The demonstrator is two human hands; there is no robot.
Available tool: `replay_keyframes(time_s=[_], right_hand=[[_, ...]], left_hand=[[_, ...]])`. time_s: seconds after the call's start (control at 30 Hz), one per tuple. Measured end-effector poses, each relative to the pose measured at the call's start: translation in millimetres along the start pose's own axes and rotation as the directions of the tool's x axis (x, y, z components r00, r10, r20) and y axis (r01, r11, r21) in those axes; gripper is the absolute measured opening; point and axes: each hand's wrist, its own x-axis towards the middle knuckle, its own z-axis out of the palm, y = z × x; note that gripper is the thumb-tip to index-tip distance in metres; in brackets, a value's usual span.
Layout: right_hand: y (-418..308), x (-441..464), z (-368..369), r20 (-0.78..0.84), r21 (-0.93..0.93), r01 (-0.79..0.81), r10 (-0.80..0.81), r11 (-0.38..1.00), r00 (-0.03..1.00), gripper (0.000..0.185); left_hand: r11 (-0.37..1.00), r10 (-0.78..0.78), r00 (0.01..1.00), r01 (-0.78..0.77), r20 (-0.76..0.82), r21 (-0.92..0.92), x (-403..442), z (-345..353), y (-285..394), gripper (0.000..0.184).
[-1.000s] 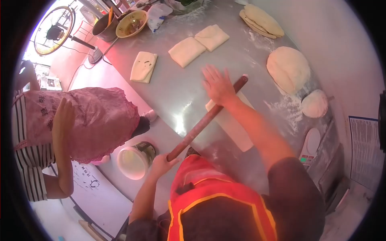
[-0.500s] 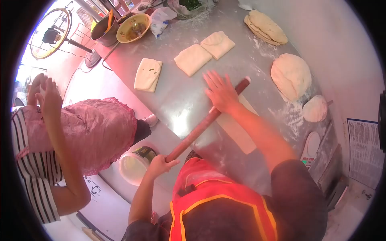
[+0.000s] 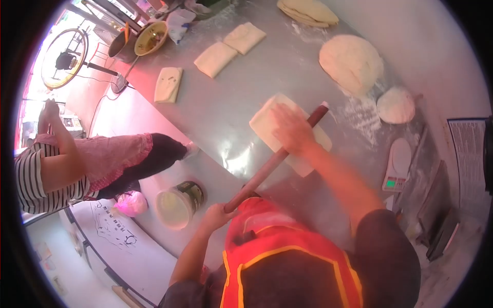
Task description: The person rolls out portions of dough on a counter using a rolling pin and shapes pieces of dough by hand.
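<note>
My left hand (image 3: 216,217) is wrapped round the lower end of a wooden rolling pin (image 3: 259,178), close to my red apron. The pin slants up and right across a flat sheet of dough (image 3: 263,124) on the metal table. My right hand (image 3: 292,128), somewhat blurred, lies palm down over the upper part of the pin, its fingers stretched out onto the dough. Part of the sheet is hidden under that hand and the pin. Beyond it are several folded dough pieces (image 3: 215,59).
At right are a large dough mound (image 3: 352,64), a smaller dough ball (image 3: 396,106) and a digital scale (image 3: 398,161). Folded dough (image 3: 308,11) lies at the back. A yellow bowl (image 3: 151,38) stands back left, a tub (image 3: 174,206) below left. Another person (image 3: 67,169) stands left.
The view has shifted. A pale dough sheet now spreads on both sides of the pin, where only a strip showed on its near side. My right hand's fingers moved from bare table onto dough.
</note>
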Motion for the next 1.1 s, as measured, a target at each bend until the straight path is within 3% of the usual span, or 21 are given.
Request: replay_keyframes(time_s=[0.03, 0.13, 0.17, 0.27, 0.37, 0.4, 0.53, 0.57, 0.7, 0.8, 0.9, 1.0, 1.07, 1.1], right_hand=[[8.3, -36.9, -9.8, 0.058, -0.039, -0.033, 0.035, 0.999, 0.998, 0.054], [26.9, -151.1, -32.7, 0.088, -0.022, -0.066, 0.068, 0.998, 0.994, 0.058], [28.8, -175.9, -35.4, 0.068, 0.028, -0.080, 0.078, 0.996, 0.995, 0.058], [17.2, -181.0, -65.2, 0.176, 0.001, -0.149, 0.147, 0.989, 0.973, 0.057], [15.6, -101.4, -26.8, 0.043, -0.033, -0.067, 0.068, 0.997, 0.997, 0.051], [16.9, -68.7, -13.7, 0.019, -0.147, 0.027, -0.024, 0.989, 1.000, 0.050], [5.3, 18.1, 6.7, -0.171, 0.073, 0.069, -0.056, 0.995, 0.984, 0.047], [5.3, 9.4, -0.1, -0.134, -0.006, 0.100, -0.100, 0.995, 0.986, 0.049], [27.7, -49.0, -0.2, -0.024, -0.019, 0.050, -0.050, 0.999, 0.998, 0.056], [19.4, 27.0, 26.1, 0.091, -0.076, -0.003, 0.010, 0.997, 0.996, 0.058], [7.1, 113.6, 55.9, 0.132, -0.141, -0.055, 0.074, 0.989, 0.989, 0.056], [-0.1, 142.1, 59.2, 0.060, -0.092, -0.025, 0.030, 0.995, 0.998, 0.056], [2.6, 109.8, 35.8, 0.062, -0.309, 0.178, -0.167, 0.934, 0.984, 0.055], [12.2, 85.3, 37.2, 0.156, -0.173, 0.037, -0.010, 0.984, 0.988, 0.054]], left_hand=[[0.999, 0.040, 0.999, -0.040, 0.019, -0.020, -2.0, 15.7, -2.7, 0.053], [0.996, -0.085, 0.975, 0.086, 0.203, 0.007, -32.0, 29.4, 65.7, 0.051], [1.000, 0.001, 0.993, -0.003, 0.118, 0.014, -23.7, 56.3, 41.7, 0.050], [0.996, 0.033, 0.997, -0.039, 0.074, 0.075, -26.2, 64.1, 46.8, 0.050], [0.998, 0.031, 0.999, -0.032, -0.020, -0.058, -12.9, 50.4, 20.8, 0.051], [0.998, 0.020, 0.999, -0.022, -0.045, -0.057, -12.0, 43.2, 27.3, 0.050], [1.000, 0.021, 0.988, -0.023, -0.156, -0.014, -18.3, 1.6, 42.4, 0.047], [1.000, 0.024, 0.988, -0.024, -0.152, 0.006, -14.7, -1.1, 33.1, 0.048], [0.992, 0.085, 0.986, -0.072, -0.142, 0.099, -6.3, -9.6, 14.3, 0.045], [0.991, 0.135, 0.976, -0.131, -0.171, 0.034, 1.3, -34.2, 4.4, 0.064], [0.991, 0.132, 0.963, -0.126, -0.236, 0.041, 13.9, -67.2, -4.5, 0.066], [0.974, 0.218, 0.927, -0.188, -0.306, 0.126, 45.7, -63.4, -35.4, 0.067], [0.983, 0.129, 0.984, -0.110, -0.122, 0.149, 27.1, -72.4, -3.0, 0.067], [0.964, 0.255, 0.956, -0.241, -0.147, 0.111, 39.3, -49.7, -15.1, 0.067]])
